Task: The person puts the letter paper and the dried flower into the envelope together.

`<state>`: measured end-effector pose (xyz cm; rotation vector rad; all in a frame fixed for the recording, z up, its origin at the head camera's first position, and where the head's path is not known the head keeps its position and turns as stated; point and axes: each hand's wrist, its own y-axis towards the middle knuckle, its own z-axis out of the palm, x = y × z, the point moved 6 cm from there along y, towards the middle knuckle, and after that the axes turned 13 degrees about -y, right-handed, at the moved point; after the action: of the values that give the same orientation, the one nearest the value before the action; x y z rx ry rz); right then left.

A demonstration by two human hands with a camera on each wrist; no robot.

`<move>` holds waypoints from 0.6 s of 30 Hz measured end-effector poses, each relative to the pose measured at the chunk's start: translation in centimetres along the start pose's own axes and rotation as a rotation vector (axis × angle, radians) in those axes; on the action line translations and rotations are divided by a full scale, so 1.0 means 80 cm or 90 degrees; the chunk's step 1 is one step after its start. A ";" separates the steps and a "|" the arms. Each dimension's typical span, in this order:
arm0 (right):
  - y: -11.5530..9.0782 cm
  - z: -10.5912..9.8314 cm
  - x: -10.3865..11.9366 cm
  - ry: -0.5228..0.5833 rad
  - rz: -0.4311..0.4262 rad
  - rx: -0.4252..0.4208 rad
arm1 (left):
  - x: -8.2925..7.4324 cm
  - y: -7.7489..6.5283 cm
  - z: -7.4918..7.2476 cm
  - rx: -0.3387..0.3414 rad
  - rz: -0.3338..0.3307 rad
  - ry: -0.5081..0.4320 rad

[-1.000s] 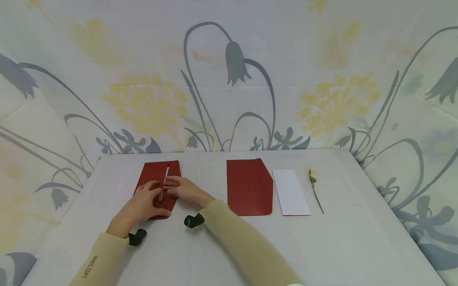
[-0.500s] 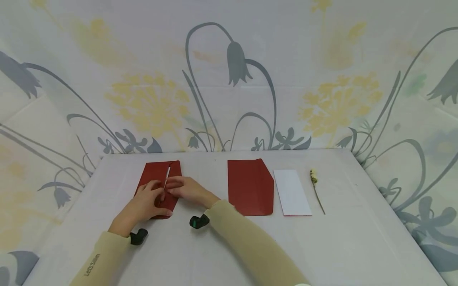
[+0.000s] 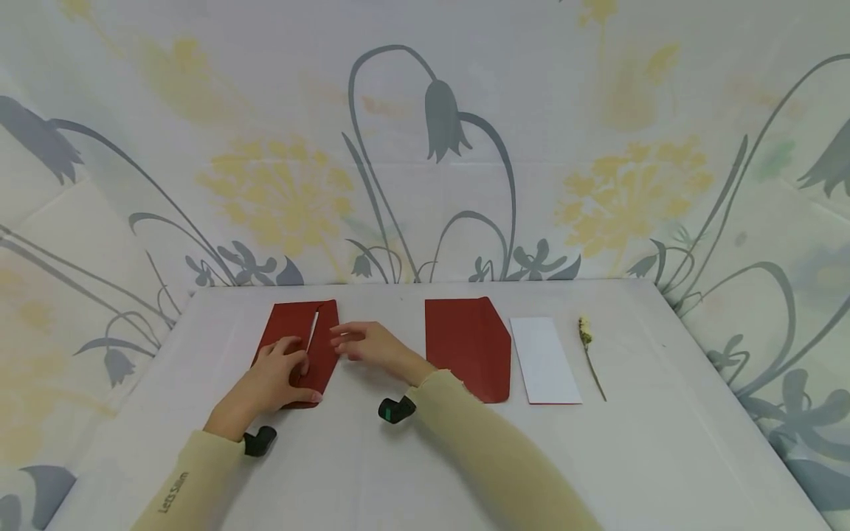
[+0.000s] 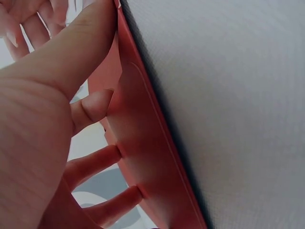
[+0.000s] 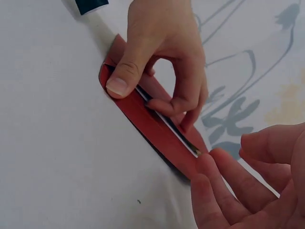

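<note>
A red envelope (image 3: 290, 322) lies on the table at the left, its flap parted along a slit where a narrow white strip (image 3: 313, 330) shows. My left hand (image 3: 271, 375) holds the envelope, thumb over the near right corner. In the right wrist view, the left hand's thumb (image 5: 119, 85) presses on the red flap (image 5: 152, 119) and a bent finger reaches into the slit. My right hand (image 3: 375, 346) hovers by the envelope's right edge, fingers slightly bent and nothing between them. The left wrist view shows left fingertips (image 4: 126, 195) against the red paper.
A second red envelope (image 3: 465, 346) lies at mid-table, beside a white card (image 3: 544, 361) with a red lower edge. Farther right is a dried yellow flower (image 3: 584, 332) on a thin stem. Floral fabric (image 3: 425, 184) hangs behind the table.
My right hand has drawn away from the envelope's flap towards the right, with its fingers loosening. The left hand stays on the envelope in much the same place.
</note>
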<state>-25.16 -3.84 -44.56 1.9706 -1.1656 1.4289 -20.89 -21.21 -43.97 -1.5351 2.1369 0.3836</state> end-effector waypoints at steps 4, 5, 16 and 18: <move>-0.012 -0.020 0.001 -0.017 -0.004 -0.006 | 0.001 0.000 0.000 -0.001 -0.002 -0.003; -0.016 -0.025 0.001 -0.018 -0.006 -0.010 | 0.001 0.001 0.000 -0.001 -0.001 -0.004; -0.061 -0.085 -0.010 -0.040 0.002 -0.030 | 0.001 -0.004 -0.003 -0.003 0.010 -0.018; -0.073 -0.099 -0.013 -0.064 -0.001 -0.042 | 0.000 -0.004 -0.002 -0.002 0.012 -0.022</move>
<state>-24.84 5.68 -41.89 2.0178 -1.2373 1.2870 -20.65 -21.38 -43.80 -1.5001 2.1268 0.4183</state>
